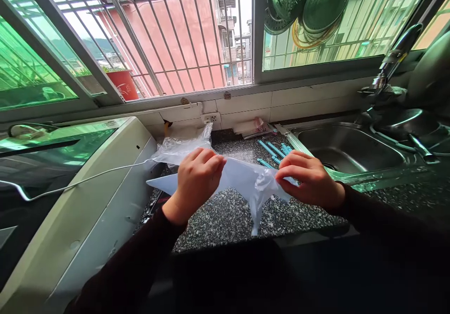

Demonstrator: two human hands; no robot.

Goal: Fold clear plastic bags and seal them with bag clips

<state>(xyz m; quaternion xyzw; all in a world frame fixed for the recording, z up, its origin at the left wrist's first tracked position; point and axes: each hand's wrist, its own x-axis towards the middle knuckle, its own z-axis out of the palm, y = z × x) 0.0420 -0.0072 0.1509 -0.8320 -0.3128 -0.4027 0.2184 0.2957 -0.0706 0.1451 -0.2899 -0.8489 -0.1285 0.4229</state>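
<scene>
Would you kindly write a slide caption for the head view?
Left hand and right hand hold translucent plastic over a speckled countertop.

Plastic sheet (239,175): thin, whitish, translucent, soft. Held up in air above speckled counter (225,220), spread between left hand (200,178) and right hand (305,178), pinched by both. Upper edge fairly straight, slanting slightly down toward right hand. Middle fairly smooth; part beside right hand bunched, creased, shinier, with narrow tail hanging down toward counter's front edge. Pointed corner sticks out past left hand. Whether sheet is single-layer or bag, cannot tell.
</scene>
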